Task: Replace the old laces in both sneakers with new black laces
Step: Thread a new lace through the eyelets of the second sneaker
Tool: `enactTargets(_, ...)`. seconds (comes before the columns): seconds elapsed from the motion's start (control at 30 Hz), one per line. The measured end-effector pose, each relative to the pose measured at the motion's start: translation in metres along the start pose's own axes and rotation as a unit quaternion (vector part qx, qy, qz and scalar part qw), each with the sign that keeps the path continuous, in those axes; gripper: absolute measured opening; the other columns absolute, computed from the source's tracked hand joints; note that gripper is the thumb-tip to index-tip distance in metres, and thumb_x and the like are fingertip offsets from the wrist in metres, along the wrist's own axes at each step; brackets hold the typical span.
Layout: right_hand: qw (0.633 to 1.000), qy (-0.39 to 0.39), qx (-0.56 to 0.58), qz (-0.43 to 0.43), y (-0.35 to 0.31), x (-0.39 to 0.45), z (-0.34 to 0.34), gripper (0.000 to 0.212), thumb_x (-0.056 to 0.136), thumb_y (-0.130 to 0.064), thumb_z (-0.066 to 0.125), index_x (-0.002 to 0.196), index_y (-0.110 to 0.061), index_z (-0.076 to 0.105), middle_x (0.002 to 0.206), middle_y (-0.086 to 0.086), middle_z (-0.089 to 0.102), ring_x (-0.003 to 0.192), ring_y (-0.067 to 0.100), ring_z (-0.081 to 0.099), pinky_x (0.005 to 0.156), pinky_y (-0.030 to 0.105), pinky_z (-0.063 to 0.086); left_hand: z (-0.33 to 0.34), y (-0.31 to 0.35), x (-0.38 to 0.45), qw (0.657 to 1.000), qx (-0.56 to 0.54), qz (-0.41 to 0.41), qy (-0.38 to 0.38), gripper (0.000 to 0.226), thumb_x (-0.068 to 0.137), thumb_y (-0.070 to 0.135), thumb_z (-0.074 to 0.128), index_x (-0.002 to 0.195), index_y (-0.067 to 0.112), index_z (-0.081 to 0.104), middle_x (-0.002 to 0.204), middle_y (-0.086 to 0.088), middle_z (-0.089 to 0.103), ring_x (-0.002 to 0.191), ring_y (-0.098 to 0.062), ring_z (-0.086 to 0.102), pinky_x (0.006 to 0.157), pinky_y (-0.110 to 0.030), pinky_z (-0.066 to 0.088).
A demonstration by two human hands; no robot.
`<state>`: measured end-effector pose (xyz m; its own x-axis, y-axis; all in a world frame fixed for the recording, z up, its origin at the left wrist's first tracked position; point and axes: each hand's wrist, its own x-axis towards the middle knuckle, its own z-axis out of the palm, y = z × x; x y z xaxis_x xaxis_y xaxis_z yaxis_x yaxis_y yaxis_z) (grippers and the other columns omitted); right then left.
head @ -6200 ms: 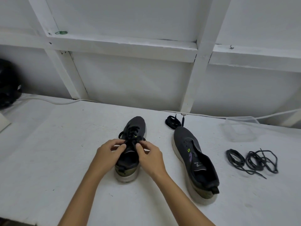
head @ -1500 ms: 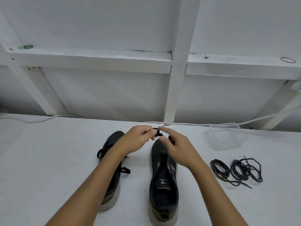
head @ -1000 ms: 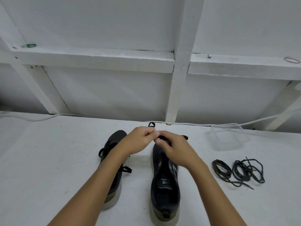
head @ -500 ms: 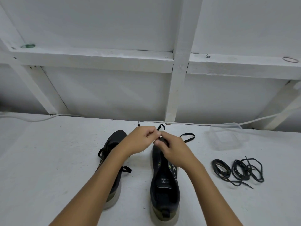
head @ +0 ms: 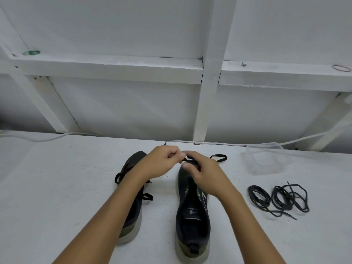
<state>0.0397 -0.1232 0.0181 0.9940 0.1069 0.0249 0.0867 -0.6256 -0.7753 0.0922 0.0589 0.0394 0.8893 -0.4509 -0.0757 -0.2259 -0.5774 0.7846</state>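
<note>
We are working over a white table [head: 57, 187], and two dark sneakers are lying on it with toes pointing away from us. The right sneaker [head: 192, 216] is sitting under our right hand, its toe right below our fingertips; the left sneaker [head: 133, 206] is lying beneath our left forearm, already carrying a lace (its loops are sticking out at the side). Our left hand [head: 162, 164] is pinching a new black lace [head: 219, 158] between curled fingers just above the right sneaker's toe. Our right hand [head: 205, 176] is curling its fingers against the same lace, touching the left fingertips; whether it is truly gripping we cannot tell, since motion blur is smearing them. One loop of the lace is trailing beyond our right knuckles. Well to the right of the fingers, a clear plastic container [head: 266, 161] is sitting, and nearer us two coiled old laces [head: 278, 199] are lying.
</note>
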Motion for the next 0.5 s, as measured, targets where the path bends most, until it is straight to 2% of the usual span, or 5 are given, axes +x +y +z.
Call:
enactTargets(0.1,0.999,0.023,-0.033,0.0,0.003,0.004,0.004,0.026,0.103,-0.026,0.053,0.079,-0.033,0.06,0.068,-0.012,0.061,0.069,0.007,0.054,0.063,0.028,0.038,-0.002,0.001,0.0,1.0,0.001,0.004,0.003,0.03,0.099,0.042,0.054,0.076,0.026,0.064,0.061,0.008,0.046,0.057,-0.012,0.039,0.061,-0.034,0.037)
enactTargets(0.3,0.974,0.102,-0.084,0.185,0.051,-0.001,-0.028,0.016,0.103,-0.026,0.052,0.094,-0.024,0.065,0.08,0.0,0.066,0.082,0.026,0.06,0.072,0.035,0.046,-0.02,-0.034,-0.018,0.997,0.039,-0.039,0.048,0.034,0.098,0.048,0.053,0.076,0.025,0.064,0.053,0.011,0.039,0.053,-0.011,0.033,0.058,-0.03,0.031)
enactTargets(0.37,0.987,0.061,-0.02,0.15,0.038,-0.004,-0.026,0.021,0.099,-0.034,0.06,0.12,-0.039,0.061,0.077,-0.007,0.063,0.081,0.014,0.06,0.073,0.03,0.045,-0.013,-0.032,-0.018,0.998,0.027,-0.045,0.042,0.034,0.099,0.046,0.053,0.077,0.022,0.065,0.053,0.011,0.041,0.053,-0.01,0.034,0.058,-0.029,0.031)
enactTargets(0.43,0.997,0.005,0.018,0.081,0.014,-0.004,-0.014,0.037,0.097,-0.038,0.064,0.126,-0.056,0.049,0.072,-0.014,0.063,0.073,0.0,0.058,0.072,0.02,0.045,-0.002,-0.021,-0.015,0.999,0.005,-0.035,0.02,0.034,0.1,0.043,0.053,0.077,0.021,0.064,0.055,0.012,0.044,0.054,-0.009,0.037,0.058,-0.028,0.033)
enactTargets(0.5,0.999,-0.029,-0.027,0.025,-0.001,-0.001,0.001,0.015,0.099,-0.037,0.059,0.112,-0.041,0.066,0.078,-0.012,0.068,0.075,0.002,0.059,0.075,0.024,0.049,0.007,-0.01,-0.01,1.0,-0.011,-0.02,0.001,0.033,0.1,0.042,0.052,0.076,0.022,0.063,0.057,0.011,0.046,0.055,-0.01,0.04,0.059,-0.029,0.035)
